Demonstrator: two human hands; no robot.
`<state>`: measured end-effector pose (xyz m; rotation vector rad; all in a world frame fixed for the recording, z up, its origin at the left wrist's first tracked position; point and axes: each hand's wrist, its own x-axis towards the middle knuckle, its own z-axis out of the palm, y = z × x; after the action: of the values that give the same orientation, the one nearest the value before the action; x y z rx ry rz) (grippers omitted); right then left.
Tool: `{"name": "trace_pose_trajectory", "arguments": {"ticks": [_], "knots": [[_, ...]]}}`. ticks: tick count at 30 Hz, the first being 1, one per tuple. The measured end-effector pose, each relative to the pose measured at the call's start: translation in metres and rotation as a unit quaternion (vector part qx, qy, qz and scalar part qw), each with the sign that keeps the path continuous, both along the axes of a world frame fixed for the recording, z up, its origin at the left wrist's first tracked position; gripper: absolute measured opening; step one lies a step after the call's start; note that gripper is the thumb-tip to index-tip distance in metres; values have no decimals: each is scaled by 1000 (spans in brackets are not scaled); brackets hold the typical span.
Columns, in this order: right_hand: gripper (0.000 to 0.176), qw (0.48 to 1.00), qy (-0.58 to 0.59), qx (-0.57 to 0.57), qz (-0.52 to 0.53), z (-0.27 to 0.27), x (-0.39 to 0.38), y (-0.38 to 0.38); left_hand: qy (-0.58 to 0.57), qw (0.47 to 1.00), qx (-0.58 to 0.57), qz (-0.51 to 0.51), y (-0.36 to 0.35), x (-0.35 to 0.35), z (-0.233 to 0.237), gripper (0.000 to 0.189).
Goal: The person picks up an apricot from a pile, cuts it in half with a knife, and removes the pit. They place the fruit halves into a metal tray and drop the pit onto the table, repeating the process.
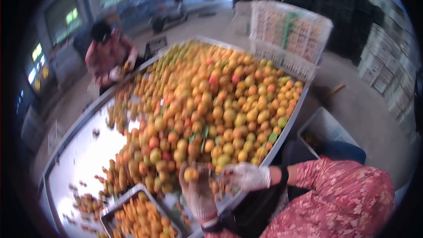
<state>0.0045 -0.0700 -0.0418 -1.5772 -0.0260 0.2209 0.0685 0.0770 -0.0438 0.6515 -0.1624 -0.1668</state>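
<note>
My left hand (199, 196), in a pale knitted glove, is closed around an apricot (191, 174) at the near edge of a big heap of apricots (211, 101). Close beside it, my right hand (249, 176) wears a whitish glove with its fingers curled toward the left hand. Something small and dark shows at those fingertips, too blurred to name. Just left of my left hand, a grey tray (107, 211) holds orange fruit. The heap lies on a metal-rimmed table (83, 161) and has a few green leaves in it.
Across the table's left side a co-worker (105, 55) in a pink top holds gloved hands near the rim. A white plastic crate (291, 31) stands at the far right corner. On the floor at right is a white bin (328, 128); stacked crates (383, 61) line the right side.
</note>
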Motion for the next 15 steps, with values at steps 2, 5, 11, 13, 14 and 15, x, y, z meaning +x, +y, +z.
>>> {"name": "trace_pose_trajectory", "arguments": {"ticks": [2,5,11,13,14,15], "knots": [[28,1000,-7,6,2,15,2,-2,11,999,-3,-38,8,-1,5,63],[26,987,-49,-152,27,43,-5,-8,4,998,1,-61,14,-6,5,67],[23,973,-53,-220,51,55,-12,-8,-24,997,5,-71,14,-6,0,61],[23,969,-71,-229,55,54,-11,-7,-18,996,0,-84,14,-8,3,60],[23,970,-69,-227,57,51,-10,-7,-15,997,2,-81,14,-8,4,60],[25,969,-86,-225,59,49,-8,-8,-23,996,18,-83,14,-8,5,63]]}}
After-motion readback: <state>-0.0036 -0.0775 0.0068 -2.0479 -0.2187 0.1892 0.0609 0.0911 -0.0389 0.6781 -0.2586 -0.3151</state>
